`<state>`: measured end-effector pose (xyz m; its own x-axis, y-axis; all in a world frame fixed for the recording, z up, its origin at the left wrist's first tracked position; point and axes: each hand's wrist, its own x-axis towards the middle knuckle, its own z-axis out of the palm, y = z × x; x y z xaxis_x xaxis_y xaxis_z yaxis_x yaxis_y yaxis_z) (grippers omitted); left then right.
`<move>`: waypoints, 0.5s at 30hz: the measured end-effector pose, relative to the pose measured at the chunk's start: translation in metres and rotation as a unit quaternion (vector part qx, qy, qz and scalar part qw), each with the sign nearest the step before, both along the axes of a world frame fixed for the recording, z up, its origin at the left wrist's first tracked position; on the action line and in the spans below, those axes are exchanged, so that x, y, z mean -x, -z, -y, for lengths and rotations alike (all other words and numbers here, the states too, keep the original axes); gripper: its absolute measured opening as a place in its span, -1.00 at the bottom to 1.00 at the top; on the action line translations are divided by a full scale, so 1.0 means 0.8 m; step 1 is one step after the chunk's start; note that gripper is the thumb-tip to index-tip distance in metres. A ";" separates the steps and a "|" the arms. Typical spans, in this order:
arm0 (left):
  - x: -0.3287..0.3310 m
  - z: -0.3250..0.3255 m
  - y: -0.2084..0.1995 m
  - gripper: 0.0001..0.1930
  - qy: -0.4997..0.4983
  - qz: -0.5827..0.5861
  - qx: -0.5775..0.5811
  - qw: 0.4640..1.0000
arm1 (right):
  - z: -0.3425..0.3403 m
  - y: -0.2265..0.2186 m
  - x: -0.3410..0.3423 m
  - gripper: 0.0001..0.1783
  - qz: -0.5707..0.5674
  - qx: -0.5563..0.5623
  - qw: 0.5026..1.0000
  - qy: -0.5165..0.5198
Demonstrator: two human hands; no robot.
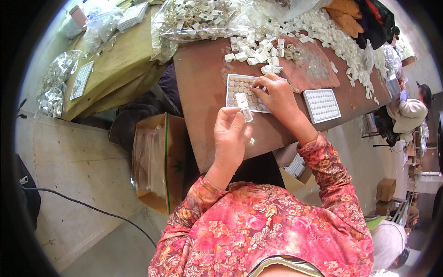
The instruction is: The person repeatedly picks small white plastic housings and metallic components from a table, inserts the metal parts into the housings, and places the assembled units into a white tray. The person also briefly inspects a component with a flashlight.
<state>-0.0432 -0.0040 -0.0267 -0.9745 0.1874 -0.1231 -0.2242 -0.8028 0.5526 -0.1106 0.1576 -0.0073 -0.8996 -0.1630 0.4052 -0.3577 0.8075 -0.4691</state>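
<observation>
- Brown flat-topped table (198, 92), filling the upper centre and reaching to the upper right.
- Table draped in olive-green cloth (131, 60), upper left.
- Heap of small white plastic casings (330, 39), spread over the upper centre and upper right, crowding the table's far side.
- Open brown cardboard box (174, 152), left of centre, with a small dark mark on its side, too small to read.
- Salmon-red cloth (297, 69), right of upper centre, beside the heap.
- Right hand (279, 97), centre, fingertips drawn nearly together over the tray, hiding part of it; whether they grip a disc cannot be told.
- Left hand (230, 131), centre, thumb and forefinger pinched on one casing.
- White rectangular tray (228, 94), centre, holding rows of round tan discs (242, 83).
- Second white tray (327, 118), right of centre, filled with pale round pieces.
- Small white two-part plastic casing (242, 100), centre, in the pinch, overlapping the tray's near edge.
</observation>
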 end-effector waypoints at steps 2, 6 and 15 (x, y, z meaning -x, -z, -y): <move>-0.001 0.002 -0.001 -0.87 0.013 -0.004 -0.001 1.000 | -0.002 -0.003 0.002 -0.90 0.038 0.043 0.998 0.004; 0.000 0.004 -0.001 -0.85 0.044 0.010 0.001 0.999 | -0.010 -0.014 0.023 -0.88 0.022 0.037 0.999 -0.015; 0.004 0.008 0.007 -0.80 0.065 -0.009 -0.016 0.998 | -0.008 -0.011 0.040 -0.89 0.006 -0.100 0.994 -0.054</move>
